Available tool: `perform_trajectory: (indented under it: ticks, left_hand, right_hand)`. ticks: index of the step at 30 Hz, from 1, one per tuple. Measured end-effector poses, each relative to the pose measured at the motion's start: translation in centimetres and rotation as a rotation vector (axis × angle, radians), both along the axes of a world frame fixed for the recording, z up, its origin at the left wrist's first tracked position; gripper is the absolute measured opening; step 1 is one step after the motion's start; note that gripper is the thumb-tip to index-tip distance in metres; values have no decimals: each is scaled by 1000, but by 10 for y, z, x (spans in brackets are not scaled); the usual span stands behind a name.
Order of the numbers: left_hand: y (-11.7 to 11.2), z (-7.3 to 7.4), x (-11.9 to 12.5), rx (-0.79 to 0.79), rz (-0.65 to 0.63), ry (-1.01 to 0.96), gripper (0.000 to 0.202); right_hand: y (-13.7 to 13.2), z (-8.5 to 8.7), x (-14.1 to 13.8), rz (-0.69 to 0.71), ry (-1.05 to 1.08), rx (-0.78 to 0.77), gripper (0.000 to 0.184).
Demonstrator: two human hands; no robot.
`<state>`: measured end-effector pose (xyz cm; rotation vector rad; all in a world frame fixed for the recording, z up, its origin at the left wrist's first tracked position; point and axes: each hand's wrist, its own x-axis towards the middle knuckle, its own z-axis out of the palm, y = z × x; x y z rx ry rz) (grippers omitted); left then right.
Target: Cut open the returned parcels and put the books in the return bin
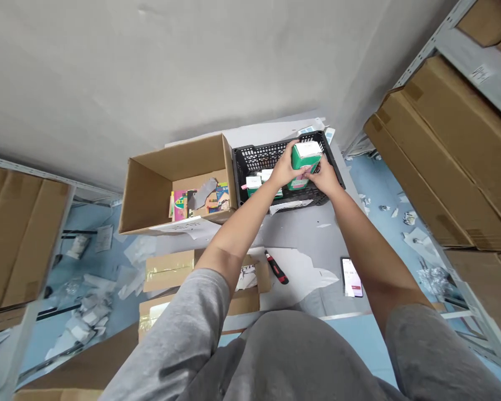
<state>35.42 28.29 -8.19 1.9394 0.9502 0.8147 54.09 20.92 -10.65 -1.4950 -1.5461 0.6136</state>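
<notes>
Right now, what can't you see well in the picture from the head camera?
Head view:
The green box: the left hand and right hand cover parts of it, so its printing can't be read.
The small boxes in the black plastic crate: the arms and green box block some, so they can't be counted.
The phone: its screen words are too small and blurred.

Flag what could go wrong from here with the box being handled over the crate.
The green-and-white box, gripped by the left hand and right hand, might slip and hit the boxes in the black crate. The red-and-black utility knife lies near the left forearm, so a careless reach could catch it; whether its blade is out is unclear.
</notes>
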Motion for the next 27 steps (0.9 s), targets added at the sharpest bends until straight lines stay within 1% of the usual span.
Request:
perform_trajectory:
  ticks: [2,4,6,8,11,13,15,17,20,22,23,25,27]
  left_hand:
    - [3,-13,2,-13,-14,35,101]
    - [5,-25,3,-22,-33,81,96]
    - [6,-35,4,-25,-53,153,91]
    - [6,-45,4,-15,-50,270,87]
    - [3,-55,7,30,5,506,83]
    - [1,-59,8,58,30,628,82]
    - [2,-61,9,60,32,686,84]
    - [5,-60,7,29,11,713,87]
    - [11,-55,-1,-28,-91,738,94]
    - [12,-50,-8,-35,-173,762,94]
    - [11,-47,-12,-19,-195,778,93]
    - [6,-44,-17,39,-171,807,89]
    - [0,-43,-20,93,-96,805,85]
  right_hand:
    - [3,-3,6,-1,-67,-3,102]
    - [6,-7,8,21,-134,-21,103]
    - [10,-14,8,61,-201,-50,98]
    - [14,-24,4,99,-261,-85,90]
    - [18,-40,-4,125,-316,-136,80]
    - [17,-47,-10,136,-325,-171,77]
    - [15,-51,-14,155,-309,-193,79]
    - [12,-52,-15,186,-270,-191,84]
    - [9,-51,-10,250,-176,-182,89]
    - [7,-51,-5,285,-117,-194,85]
    - [6,-50,-2,301,-101,-197,83]
    - [4,-50,0,319,-99,-194,82]
    - [2,-50,-4,296,-122,-186,80]
